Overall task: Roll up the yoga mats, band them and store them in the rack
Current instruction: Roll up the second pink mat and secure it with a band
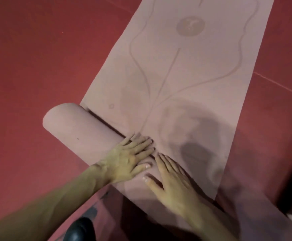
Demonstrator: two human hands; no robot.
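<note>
Head view of a pink yoga mat lying lengthwise on a red floor, its near end wound into a roll that lies across the mat's width, the unrolled length running away toward the top of the view. The left hand and right hand lie side by side, palms down on the roll, fingers straight and spread, fingertips reaching the seam where the roll meets the flat mat. A dark rounded object, unidentifiable, sits at the lower edge.
</note>
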